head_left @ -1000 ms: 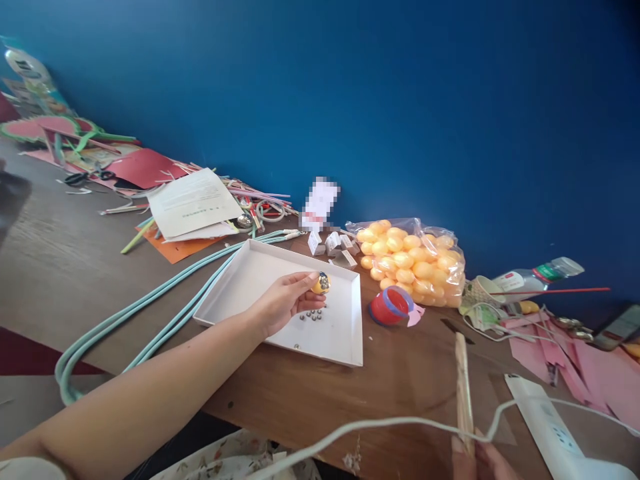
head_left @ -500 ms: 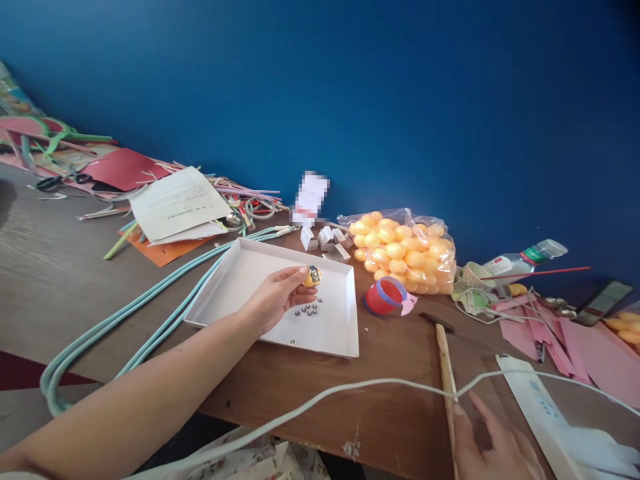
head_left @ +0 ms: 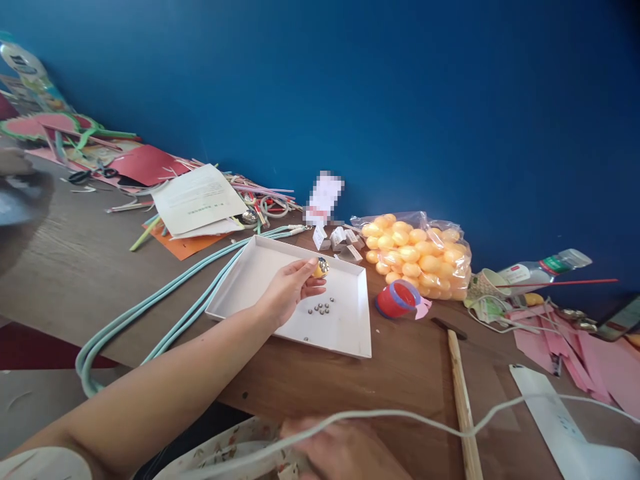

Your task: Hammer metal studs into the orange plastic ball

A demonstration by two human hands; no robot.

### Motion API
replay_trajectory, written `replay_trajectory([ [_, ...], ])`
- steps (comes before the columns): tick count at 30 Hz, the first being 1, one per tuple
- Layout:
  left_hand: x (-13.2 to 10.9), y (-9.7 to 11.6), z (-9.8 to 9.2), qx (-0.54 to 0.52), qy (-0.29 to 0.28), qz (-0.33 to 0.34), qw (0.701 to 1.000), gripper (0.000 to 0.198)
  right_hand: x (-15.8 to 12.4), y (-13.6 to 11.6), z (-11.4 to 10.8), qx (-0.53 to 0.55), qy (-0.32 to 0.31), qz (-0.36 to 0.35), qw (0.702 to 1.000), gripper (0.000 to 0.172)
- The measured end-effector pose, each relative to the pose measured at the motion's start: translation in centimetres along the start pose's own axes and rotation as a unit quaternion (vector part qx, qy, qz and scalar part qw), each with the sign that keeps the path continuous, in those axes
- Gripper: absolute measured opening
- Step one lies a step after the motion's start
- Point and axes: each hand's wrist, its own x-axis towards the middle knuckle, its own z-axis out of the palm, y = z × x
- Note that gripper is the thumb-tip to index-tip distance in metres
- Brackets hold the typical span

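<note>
My left hand (head_left: 290, 290) pinches a shiny metal ball (head_left: 321, 267) between thumb and fingers, held above a shallow white box lid (head_left: 240, 283). Several small steel balls (head_left: 319, 309) lie on the lid's floor, and one sits apart by its near edge. Low in the view, my right hand (head_left: 345, 450) is over my lap at the table's front edge, smeared by motion and crossed by a white cable (head_left: 400, 415); its fingers cannot be made out. A hammer (head_left: 463, 400) with a wooden handle lies on the table to the right.
Behind the lid are small grey blocks (head_left: 345, 241) and a bag of orange balls (head_left: 415, 257). A red tape roll (head_left: 397, 300) stands to the lid's right, pale blue cords (head_left: 150, 303) to its left. Another person's blurred hand (head_left: 15, 162) shows at far left.
My right hand has left the hammer handle and moved left to the table's front edge. My left hand still holds the metal ball over the lid. The view has shifted slightly left.
</note>
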Motion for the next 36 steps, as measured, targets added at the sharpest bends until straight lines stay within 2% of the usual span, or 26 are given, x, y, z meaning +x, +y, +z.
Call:
replay_trajectory([
  [2, 0.1, -0.2, 0.0, -0.006, -0.006, 0.001, 1.000, 0.026, 1.4, -0.2, -0.9, -0.053, 0.110, 0.046, 0.991, 0.043],
  [4, 0.2, -0.4, 0.0, -0.006, -0.004, 0.006, 1.000, 0.026, 2.9, 0.3, -2.9, -0.084, 0.223, 0.075, 0.968, 0.040],
  [6, 0.3, -0.4, 0.0, 0.000, 0.000, 0.014, 1.000, 0.026, 4.6, 1.4, -5.3, -0.125, 0.295, 0.112, 0.941, 0.036],
  [7, 0.3, -0.4, 0.0, 0.003, 0.003, 0.018, 1.000, 0.026, 5.5, 2.0, -6.4, -0.154, 0.309, 0.131, 0.929, 0.034],
  [10, 0.3, -0.2, 0.0, 0.002, 0.009, 0.017, 1.000, 0.025, 8.1, 3.8, -8.6, -0.226, 0.271, 0.184, 0.917, 0.027],
  [14, 0.2, 0.1, 0.1, -0.005, 0.007, 0.008, 1.000, 0.023, 10.3, 4.9, -8.9, -0.267, 0.210, 0.242, 0.909, 0.019],
  [25, 0.6, -0.2, -0.2, -0.060, -0.012, -0.041, 0.997, 0.021, 10.2, 6.3, -8.2, -0.255, 0.206, 0.245, 0.913, 0.015],
  [28, 0.8, -0.1, -0.4, -0.087, -0.023, -0.077, 0.993, 0.024, 9.9, 6.4, -8.1, -0.208, 0.248, 0.217, 0.921, 0.013],
  [31, 0.9, -0.1, -0.5, -0.113, -0.032, -0.116, 0.986, 0.026, 9.5, 6.3, -8.0, -0.034, 0.324, 0.153, 0.933, 0.012],
  [34, 1.0, 0.0, -0.3, -0.132, -0.038, -0.140, 0.981, 0.026, 9.4, 5.7, -7.8, 0.173, 0.366, 0.089, 0.910, 0.016],
  [36, 0.9, 0.1, -0.2, -0.136, -0.041, -0.153, 0.978, 0.026, 9.5, 5.2, -7.6, 0.241, 0.376, 0.056, 0.893, 0.017],
])
